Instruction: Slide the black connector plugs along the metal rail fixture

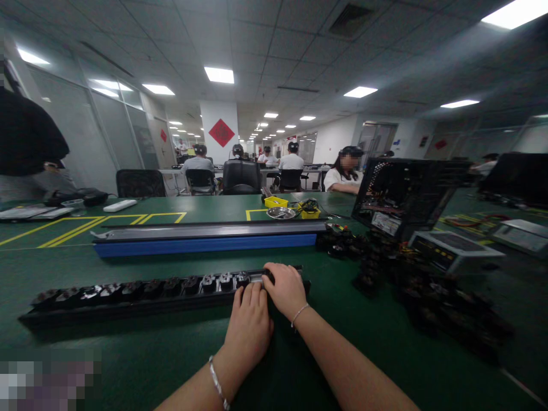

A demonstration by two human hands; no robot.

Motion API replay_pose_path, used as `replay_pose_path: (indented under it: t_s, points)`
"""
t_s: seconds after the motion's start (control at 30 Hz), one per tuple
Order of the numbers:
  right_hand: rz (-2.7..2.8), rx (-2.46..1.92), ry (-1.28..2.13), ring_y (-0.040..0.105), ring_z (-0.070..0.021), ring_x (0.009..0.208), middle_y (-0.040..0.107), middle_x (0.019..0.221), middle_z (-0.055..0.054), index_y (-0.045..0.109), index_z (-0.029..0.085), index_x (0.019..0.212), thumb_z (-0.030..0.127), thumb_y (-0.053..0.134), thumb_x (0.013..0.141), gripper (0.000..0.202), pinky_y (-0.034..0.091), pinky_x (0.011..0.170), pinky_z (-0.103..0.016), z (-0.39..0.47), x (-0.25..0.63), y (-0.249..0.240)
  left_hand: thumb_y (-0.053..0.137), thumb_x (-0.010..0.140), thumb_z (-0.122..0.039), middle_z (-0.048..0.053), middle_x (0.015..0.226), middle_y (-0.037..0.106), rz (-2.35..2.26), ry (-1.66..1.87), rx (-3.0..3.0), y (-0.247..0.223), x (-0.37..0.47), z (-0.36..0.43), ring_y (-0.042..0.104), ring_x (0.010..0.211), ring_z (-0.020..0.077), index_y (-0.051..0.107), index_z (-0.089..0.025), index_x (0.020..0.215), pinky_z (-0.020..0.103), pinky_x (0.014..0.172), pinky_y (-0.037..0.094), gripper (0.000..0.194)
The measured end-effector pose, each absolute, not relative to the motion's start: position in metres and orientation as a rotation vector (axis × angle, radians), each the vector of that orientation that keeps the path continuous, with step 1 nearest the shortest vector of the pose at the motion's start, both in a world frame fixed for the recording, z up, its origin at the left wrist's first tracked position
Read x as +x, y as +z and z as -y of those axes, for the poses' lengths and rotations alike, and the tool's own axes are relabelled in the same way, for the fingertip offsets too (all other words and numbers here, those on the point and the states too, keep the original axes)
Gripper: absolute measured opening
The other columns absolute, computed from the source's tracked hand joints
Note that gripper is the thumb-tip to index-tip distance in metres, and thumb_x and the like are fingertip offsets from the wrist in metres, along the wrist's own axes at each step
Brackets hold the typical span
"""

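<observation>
On the green table lies a long black tray (171,305), holding a row of small black parts with shiny metal tops (208,283). My left hand (252,322) rests at the tray's near side toward its right end, fingers bent over the front edge. Just beside it, my right hand (286,290) comes over the tray with curled fingers closed near the last parts of the row. A pale silvery piece shows between the two hands. Whatever sits under the right fingers is hidden from me.
Behind the tray lies a long blue strip (205,244) with a grey top. To the right are a heap of dark parts (445,305), a power supply (456,251) and an open computer case (402,191). Farther back stand a metal dish (281,213) and yellow bins (276,202). People sit beyond.
</observation>
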State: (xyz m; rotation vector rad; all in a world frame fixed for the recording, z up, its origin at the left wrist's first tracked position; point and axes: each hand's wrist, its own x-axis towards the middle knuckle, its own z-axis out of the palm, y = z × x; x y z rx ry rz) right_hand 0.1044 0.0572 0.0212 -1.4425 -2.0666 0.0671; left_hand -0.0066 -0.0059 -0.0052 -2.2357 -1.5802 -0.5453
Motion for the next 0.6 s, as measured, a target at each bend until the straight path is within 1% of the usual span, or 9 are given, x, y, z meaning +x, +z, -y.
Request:
replay_pose_path:
  t_s: [0.17, 0.4, 0.47, 0.6]
  points:
    - [2.019, -1.475, 0.053, 0.055, -0.0166, 0.095, 0.065, 0.097, -0.001, 0.059, 0.024, 0.097, 0.028, 0.048, 0.082, 0.020, 0.028, 0.091, -0.033, -0.0578, 0.1026, 0.0184, 0.042, 0.076, -0.019, 0.012, 0.120, 0.053, 1.574, -0.536, -2.239, -0.0037, -0.0069, 0.0063, 0.041, 0.117, 0.0252, 0.050, -0.011, 0.115, 0.046, 0.102, 0.027, 0.041]
    - [1.999, -1.530, 0.033, 0.054, -0.0167, 0.093, 0.065, 0.091, -0.001, 0.059, 0.024, 0.093, 0.027, 0.048, 0.080, 0.017, 0.031, 0.087, -0.031, -0.0564, 0.1015, 0.0198, 0.044, 0.075, -0.021, 0.012, 0.122, 0.052, 1.603, -0.529, -2.253, -0.0034, -0.0077, 0.0055, 0.041, 0.117, 0.0255, 0.050, -0.012, 0.115, 0.046, 0.102, 0.027, 0.041]
    - [1.983, -1.551, 0.041, 0.052, -0.0176, 0.097, 0.065, 0.093, -0.001, 0.059, 0.025, 0.092, 0.027, 0.048, 0.080, 0.017, 0.028, 0.090, -0.033, -0.0558, 0.1011, 0.0199, 0.042, 0.076, -0.020, 0.012, 0.121, 0.052, 1.605, -0.527, -2.256, -0.0030, -0.0077, 0.0057, 0.041, 0.117, 0.0256, 0.050, -0.011, 0.115, 0.046, 0.102, 0.027, 0.041]
    - [1.937, -1.598, 0.071, 0.047, -0.0209, 0.109, 0.065, 0.099, 0.001, 0.059, 0.027, 0.093, 0.028, 0.048, 0.079, 0.018, 0.018, 0.099, -0.043, -0.0550, 0.0995, 0.0186, 0.043, 0.076, -0.019, 0.012, 0.120, 0.053, 1.599, -0.529, -2.262, -0.0016, -0.0070, 0.0062, 0.041, 0.116, 0.0252, 0.050, -0.011, 0.114, 0.045, 0.101, 0.027, 0.040]
